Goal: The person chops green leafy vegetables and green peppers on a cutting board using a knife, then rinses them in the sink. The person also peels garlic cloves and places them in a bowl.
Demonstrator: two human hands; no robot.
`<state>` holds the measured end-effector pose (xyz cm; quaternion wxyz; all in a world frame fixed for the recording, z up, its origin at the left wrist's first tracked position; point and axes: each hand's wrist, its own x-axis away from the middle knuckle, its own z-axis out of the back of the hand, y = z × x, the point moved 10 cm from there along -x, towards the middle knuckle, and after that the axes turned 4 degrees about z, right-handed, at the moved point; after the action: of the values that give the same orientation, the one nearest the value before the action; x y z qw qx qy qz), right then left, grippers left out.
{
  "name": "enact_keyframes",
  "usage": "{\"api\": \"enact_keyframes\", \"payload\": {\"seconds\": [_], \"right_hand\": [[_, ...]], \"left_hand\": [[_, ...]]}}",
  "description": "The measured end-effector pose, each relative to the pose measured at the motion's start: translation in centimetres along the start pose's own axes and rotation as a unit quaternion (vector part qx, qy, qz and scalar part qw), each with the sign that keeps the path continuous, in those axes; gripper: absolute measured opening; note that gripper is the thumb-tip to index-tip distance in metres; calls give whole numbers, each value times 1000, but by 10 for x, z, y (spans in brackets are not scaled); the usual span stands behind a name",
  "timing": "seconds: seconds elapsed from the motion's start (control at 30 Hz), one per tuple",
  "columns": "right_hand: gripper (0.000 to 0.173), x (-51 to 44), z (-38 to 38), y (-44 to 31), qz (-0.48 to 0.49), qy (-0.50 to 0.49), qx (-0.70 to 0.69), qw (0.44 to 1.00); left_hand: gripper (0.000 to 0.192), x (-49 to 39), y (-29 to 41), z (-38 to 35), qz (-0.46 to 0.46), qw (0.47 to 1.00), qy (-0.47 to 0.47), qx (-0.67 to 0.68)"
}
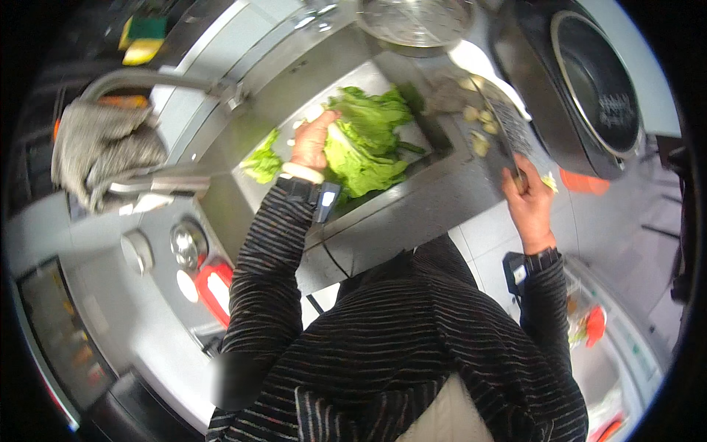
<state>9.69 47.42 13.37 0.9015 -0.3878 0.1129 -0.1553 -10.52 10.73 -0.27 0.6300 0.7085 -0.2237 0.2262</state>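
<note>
My left hand (310, 143) is closed around the pale stem end of green leafy lettuce (370, 143) inside a stainless steel sink (221, 212). A smaller loose leaf (264, 160) lies to the left of that hand. My right hand (529, 201) grips a kitchen knife (509, 124) by its handle, over the counter to the right of the sink. The blade points away from me and has a patterned face. Beside the blade lie several pale peeled pieces (480, 119) that look like garlic cloves. A bit of pale green leaf (549, 182) shows next to my right fingers.
An open rice cooker (596, 83) stands at the far right. Behind the sink sits a perforated steel pan (417, 22). The faucet (160, 79) reaches left, near a grey towel (105, 146). Left of the sink are a steel bowl (188, 243) and a red container (215, 287).
</note>
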Motion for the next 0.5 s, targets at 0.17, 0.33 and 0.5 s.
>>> {"api": "enact_keyframes", "payload": {"seconds": [0.17,0.33,0.5], "right_hand": [[29,-3,-18,-27,63,-26,-19,998],[28,-6,-41,-56,116,-53,13,992],[28,-5,-58,-74,127,-75,31,989]], "left_hand": [[21,-15,-53,56,129,975,29,179],[57,-12,-60,91,157,974,25,159],[85,-15,-81,166,210,973,75,-62]]}}
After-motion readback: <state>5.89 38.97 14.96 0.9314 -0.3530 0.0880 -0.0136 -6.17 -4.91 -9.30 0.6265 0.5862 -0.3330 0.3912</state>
